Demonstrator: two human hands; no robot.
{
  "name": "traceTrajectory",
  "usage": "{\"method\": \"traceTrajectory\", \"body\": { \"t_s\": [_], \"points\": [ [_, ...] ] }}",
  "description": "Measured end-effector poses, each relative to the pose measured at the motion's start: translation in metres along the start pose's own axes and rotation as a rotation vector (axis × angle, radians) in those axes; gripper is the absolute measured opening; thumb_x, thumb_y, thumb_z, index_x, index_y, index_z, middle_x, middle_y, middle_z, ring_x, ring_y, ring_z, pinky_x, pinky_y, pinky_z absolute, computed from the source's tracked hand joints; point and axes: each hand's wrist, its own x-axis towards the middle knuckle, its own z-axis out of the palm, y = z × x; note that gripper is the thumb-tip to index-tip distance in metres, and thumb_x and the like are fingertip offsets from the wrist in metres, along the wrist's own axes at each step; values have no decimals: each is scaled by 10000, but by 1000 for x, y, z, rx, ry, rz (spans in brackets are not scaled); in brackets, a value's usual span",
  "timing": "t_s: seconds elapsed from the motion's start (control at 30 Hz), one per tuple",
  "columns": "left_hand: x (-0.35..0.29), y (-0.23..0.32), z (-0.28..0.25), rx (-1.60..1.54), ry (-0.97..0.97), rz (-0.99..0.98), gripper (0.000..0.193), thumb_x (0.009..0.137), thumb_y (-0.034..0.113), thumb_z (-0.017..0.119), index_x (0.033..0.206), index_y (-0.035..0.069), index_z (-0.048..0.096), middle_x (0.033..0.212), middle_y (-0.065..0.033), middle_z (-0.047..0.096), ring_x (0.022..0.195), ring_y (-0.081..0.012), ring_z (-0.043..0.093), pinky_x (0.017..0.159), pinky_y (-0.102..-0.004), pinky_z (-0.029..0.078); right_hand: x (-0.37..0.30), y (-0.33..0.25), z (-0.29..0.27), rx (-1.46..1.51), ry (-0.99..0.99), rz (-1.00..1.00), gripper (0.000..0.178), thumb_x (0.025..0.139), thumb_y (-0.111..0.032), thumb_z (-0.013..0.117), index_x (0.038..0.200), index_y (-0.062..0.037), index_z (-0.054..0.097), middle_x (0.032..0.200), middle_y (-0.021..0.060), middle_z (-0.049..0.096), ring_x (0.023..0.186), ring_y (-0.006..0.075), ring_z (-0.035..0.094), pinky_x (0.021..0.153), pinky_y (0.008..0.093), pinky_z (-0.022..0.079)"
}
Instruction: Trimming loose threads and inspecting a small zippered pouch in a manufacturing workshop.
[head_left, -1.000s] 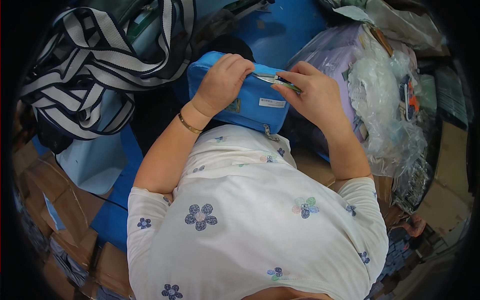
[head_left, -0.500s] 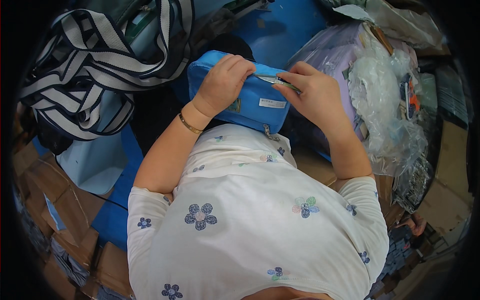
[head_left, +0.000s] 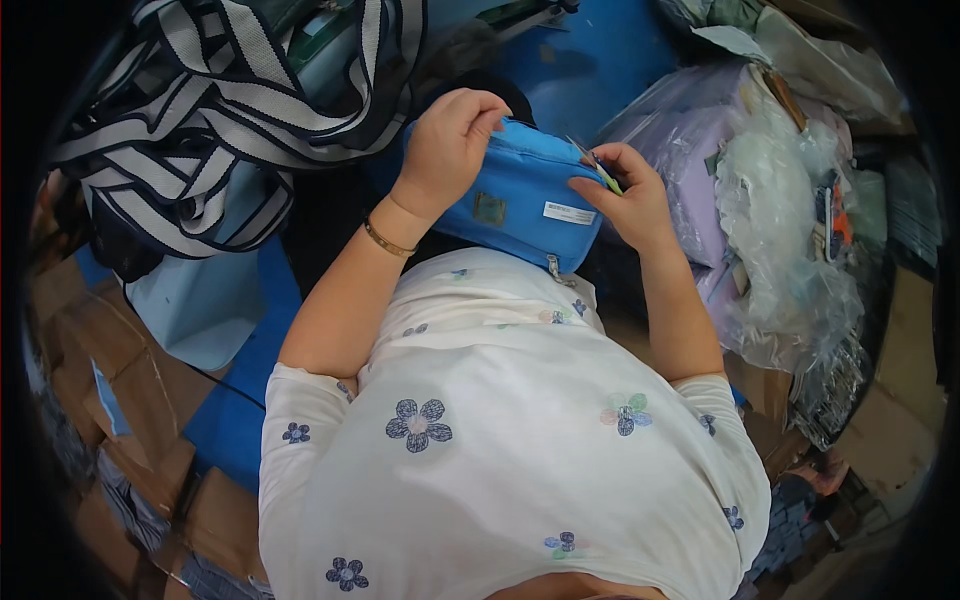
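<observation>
The blue pouch (head_left: 525,225) lies between the two hands, its near edge against the flower-patterned shirt (head_left: 520,400). The left hand (head_left: 450,150) is at the pouch's far-left edge, fingers bent and drawn close to the thumb; what lies between the fingertips cannot be told. The right hand (head_left: 632,205) pinches small snips (head_left: 607,177), blades pointing over the far-right corner. Between the hands, the far edge is exposed. Room is limited outward: striped straps (head_left: 260,50) crowd the left hand's outer side, and a lilac bundle (head_left: 712,200) stands just beyond the right hand.

Pouch: smooth fabric, boxy, rounded corners; white label (head_left: 568,213), small dull patch (head_left: 490,208). Straps: ribbed webbing, dark-edged.

Pouch contents: not visible. Bundle: wrapped in crinkled clear film (head_left: 780,190). Cartons (head_left: 130,380), low left of the left hand: brown cardboard.
</observation>
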Motion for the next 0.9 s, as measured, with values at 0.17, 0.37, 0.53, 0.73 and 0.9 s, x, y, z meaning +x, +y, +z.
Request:
{"method": "traceTrajectory", "body": {
  "t_s": [0.17, 0.37, 0.53, 0.73, 0.9],
  "points": [
    [4, -2, -15, -15, -123, -72, 124, 913, 73, 537, 977, 6, 619, 858, -87, 631, 754, -175, 629, 689, -256, 496, 1, 4, -4, 12, -40, -31, 315, 764, -149, 777, 1000, -48, 596, 851, -6, 595, 786, 68, 530, 702, 205, 449],
    [4, -12, -25, 158, -126, -120, 171, 909, 101, 547, 1037, 23, 629, 938, -88, 650, 853, -203, 635, 763, -271, 499, 3, -1, -6, 18, -61, -42, 304, 769, -144, 772, 995, -44, 593, 845, -14, 584, 771, 60, 505, 683, 201, 431],
    [5, -7, -33, 75, -257, -111, 233, 915, 155, 550, 1110, 54, 629, 1077, -93, 627, 969, -217, 606, 850, -286, 478, 2, 1, -9, -30, -53, -41, 292, 770, -135, 768, 988, -45, 596, 838, -18, 583, 764, 64, 500, 677, 210, 430],
    [12, -8, -31, 173, -471, 42, 237, 891, 163, 584, 1105, 86, 652, 972, -75, 608, 878, -211, 582, 788, -287, 474, 2, -10, -12, -134, -89, -49, 307, 752, -119, 775, 988, -42, 596, 834, 3, 595, 748, 77, 515, 678, 223, 443],
    [17, -6, -25, 101, -455, -28, 125, 847, 173, 619, 899, 64, 651, 842, -71, 594, 817, -239, 561, 738, -349, 465, 5, -32, -15, -411, -76, -139, 303, 749, -123, 766, 996, -39, 612, 846, 22, 601, 778, 100, 556, 691, 230, 452]
  ]
}}
